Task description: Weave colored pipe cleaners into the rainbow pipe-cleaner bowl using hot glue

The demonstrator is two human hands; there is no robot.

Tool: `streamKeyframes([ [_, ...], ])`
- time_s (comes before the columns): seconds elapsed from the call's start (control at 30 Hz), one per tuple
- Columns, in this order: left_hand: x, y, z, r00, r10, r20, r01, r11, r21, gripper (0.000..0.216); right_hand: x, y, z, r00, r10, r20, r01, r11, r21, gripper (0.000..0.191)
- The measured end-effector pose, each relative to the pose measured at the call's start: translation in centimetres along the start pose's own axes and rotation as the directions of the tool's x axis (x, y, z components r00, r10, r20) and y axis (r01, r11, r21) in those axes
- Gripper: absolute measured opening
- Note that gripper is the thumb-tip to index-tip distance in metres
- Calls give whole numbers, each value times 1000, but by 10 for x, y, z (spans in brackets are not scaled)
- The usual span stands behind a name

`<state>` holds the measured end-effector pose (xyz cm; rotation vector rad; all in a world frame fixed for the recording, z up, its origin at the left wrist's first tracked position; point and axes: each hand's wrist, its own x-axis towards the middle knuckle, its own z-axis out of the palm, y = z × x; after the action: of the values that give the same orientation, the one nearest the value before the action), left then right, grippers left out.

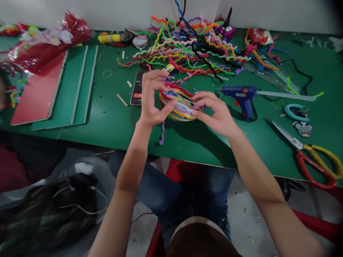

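Observation:
Between my two hands is a round, bowl-like piece of coiled, many-coloured pipe cleaners [178, 112], held just over the green table. My left hand [157, 98] grips its left rim, thumb on the near side and fingers over the far edge. At the right rim, my right hand [211, 110] pinches the piece between thumb and fingertips, where a bit of purple pipe cleaner shows. A purple pipe cleaner end [162, 134] hangs down below the left side. Just behind my left hand lies a phone [136, 89] with a lit screen.
Loose wavy pipe cleaners [187, 53] are heaped at the back. To the right lie a blue glue gun [242, 94] with a long glue stick and large scissors [302, 146] with red and yellow handles. Green boards [72, 96] and a red board [40, 96] lie left.

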<state>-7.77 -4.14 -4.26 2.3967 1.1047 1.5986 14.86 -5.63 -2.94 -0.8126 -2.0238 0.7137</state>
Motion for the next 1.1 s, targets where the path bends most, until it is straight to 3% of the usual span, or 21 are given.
streamKeyframes([
  [0.03, -3, 1, -1, 999, 30, -13, -30, 999, -12, 28, 0, -1, 2, 1000, 8, 2, -8, 1000, 7, 17],
  [0.13, -9, 8, -9, 988, 50, 143, -56, 998, 39, 19, 0, -2, 6, 1000, 12, 12, -11, 1000, -27, 15],
  [0.2, -9, 15, -14, 970, 34, 242, -53, 996, 75, 21, 0, -3, 7, 1000, -3, 20, 5, 997, -78, 15],
  [0.33, -5, 26, -22, 947, -11, 320, -26, 993, 111, 20, -2, -5, 7, 999, 0, 39, 7, 986, -168, 15],
  [0.7, -4, 38, -23, 939, -75, 336, 35, 992, 122, 14, -4, -8, 12, 1000, -9, 13, 12, 980, -199, 15],
  [1.1, 1, 40, -25, 942, -39, 332, 0, 993, 116, 18, -4, -7, 11, 1000, -13, 26, 17, 983, -183, 16],
])
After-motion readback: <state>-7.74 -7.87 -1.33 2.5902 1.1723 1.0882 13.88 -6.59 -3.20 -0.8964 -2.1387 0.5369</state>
